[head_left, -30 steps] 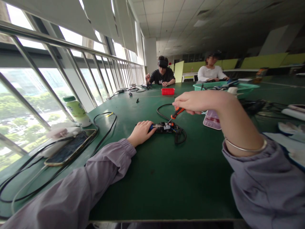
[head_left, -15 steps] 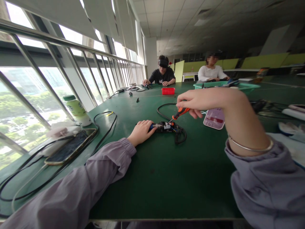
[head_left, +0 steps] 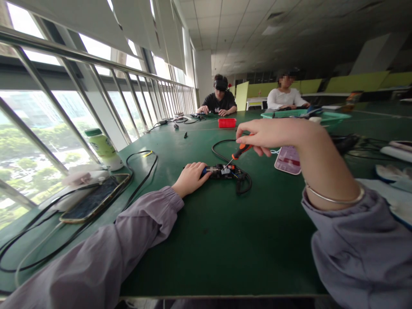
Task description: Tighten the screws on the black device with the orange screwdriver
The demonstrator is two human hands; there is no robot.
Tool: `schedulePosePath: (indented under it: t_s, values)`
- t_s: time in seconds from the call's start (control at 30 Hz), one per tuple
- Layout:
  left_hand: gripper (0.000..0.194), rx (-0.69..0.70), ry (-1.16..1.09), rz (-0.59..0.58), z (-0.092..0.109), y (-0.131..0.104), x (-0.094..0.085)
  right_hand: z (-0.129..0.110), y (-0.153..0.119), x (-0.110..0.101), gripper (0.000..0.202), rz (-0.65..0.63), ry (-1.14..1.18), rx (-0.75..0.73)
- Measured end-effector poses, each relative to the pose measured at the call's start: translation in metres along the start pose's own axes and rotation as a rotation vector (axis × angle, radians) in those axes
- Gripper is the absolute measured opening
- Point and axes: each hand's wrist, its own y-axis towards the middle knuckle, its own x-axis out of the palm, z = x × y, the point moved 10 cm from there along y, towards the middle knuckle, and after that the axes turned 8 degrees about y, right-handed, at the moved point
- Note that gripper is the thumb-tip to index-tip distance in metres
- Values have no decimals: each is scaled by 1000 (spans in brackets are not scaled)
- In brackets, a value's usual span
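On the green table lies a small black device with exposed inner parts [head_left: 225, 171], a blue section at its left end and a black cable [head_left: 216, 145] looping around it. My left hand [head_left: 192, 178] is closed over the left end and holds it against the table. My right hand [head_left: 252, 136] grips an orange and black screwdriver [head_left: 241, 151], its fingers around the handle. The thin shaft slants down to the left, and its tip is at the inner parts of the device. Whether the tip sits in a screw is too small to tell.
A phone [head_left: 96, 198], black cables and a green-capped bottle [head_left: 103, 148] stand at the left by the railing. Another phone [head_left: 289, 160] lies beyond my right wrist. A red tray [head_left: 227, 123] and a green basket [head_left: 334, 118] are farther back. Two people sit across the table.
My right hand and the screwdriver handle have shifted slightly left and the handle tilts a little differently. The left hand and the device have stayed put.
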Motion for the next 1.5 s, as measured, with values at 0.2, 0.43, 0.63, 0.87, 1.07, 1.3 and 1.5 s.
schedulePosePath:
  t_s: [0.2, 0.43, 0.63, 0.87, 1.07, 1.3, 1.5]
  values:
    - [39, 3, 11, -7, 0, 0, 1, -4, 2, -10, 40, 106, -78, -84]
    - [38, 6, 6, 7, -1, 0, 1, 0, 1, -2, 33, 22, -10, -18]
    - [39, 5, 2, 11, -2, 0, 2, -4, 3, -10, 31, 90, -34, -90]
    - [38, 4, 14, 8, -3, 0, 2, -1, -3, 5, 34, -51, 36, 22]
    - [38, 8, 11, 10, -2, 0, 1, -11, -1, -8, 33, 75, -59, -71]
    - [38, 7, 11, 7, -1, 0, 1, -5, -3, 10, 35, -69, 50, 9]
    - [39, 3, -2, 11, -2, 0, 1, -15, -2, -9, 42, 114, -99, -94]
